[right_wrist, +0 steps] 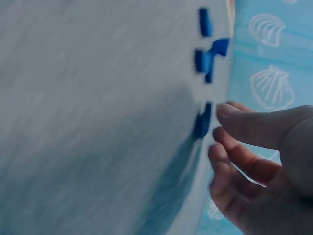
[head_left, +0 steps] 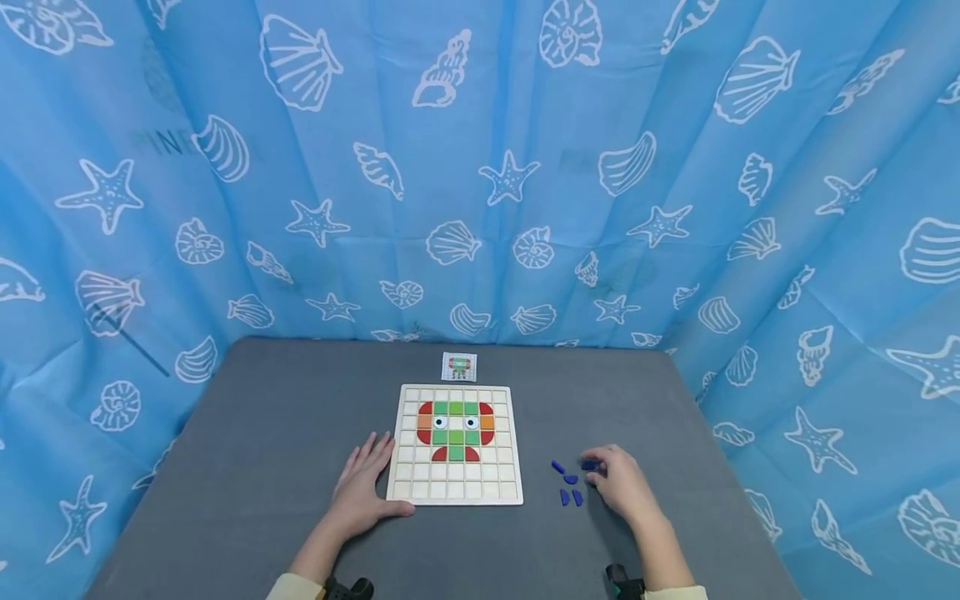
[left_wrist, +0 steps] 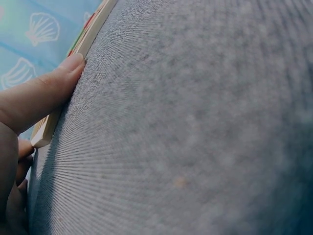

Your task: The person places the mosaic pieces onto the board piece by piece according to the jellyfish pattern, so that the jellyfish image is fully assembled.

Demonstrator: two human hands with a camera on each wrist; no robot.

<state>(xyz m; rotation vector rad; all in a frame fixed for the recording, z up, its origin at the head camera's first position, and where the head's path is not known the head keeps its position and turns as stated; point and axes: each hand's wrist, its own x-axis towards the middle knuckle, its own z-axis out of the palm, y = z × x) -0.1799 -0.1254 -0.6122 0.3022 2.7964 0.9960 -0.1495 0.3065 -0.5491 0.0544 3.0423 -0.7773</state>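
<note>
A square wooden grid board (head_left: pixel 465 490) lies on the table, with coloured tiles forming a red, green and orange figure with two eye tiles. My left hand (head_left: pixel 362 492) rests at its near left corner, fingers spread along the left side. In the left wrist view, the thumb (left_wrist: pixel 49 88) touches the board's front edge (left_wrist: pixel 45 131). My right hand (head_left: pixel 624 483) reaches down to dark blue pieces (head_left: pixel 590 464), partly covered by its fingertips in the head view. From the right wrist, the thumb and bent fingers look apart, just beside the blue pieces (right_wrist: pixel 202 125).
Several more blue pieces (head_left: pixel 571 479) lie between the board and my right hand. Behind the board is a small picture card (head_left: pixel 459 367) with a similar figure. A blue shell-patterned curtain (head_left: pixel 480 275) hangs around the grey table (head_left: pixel 300 417).
</note>
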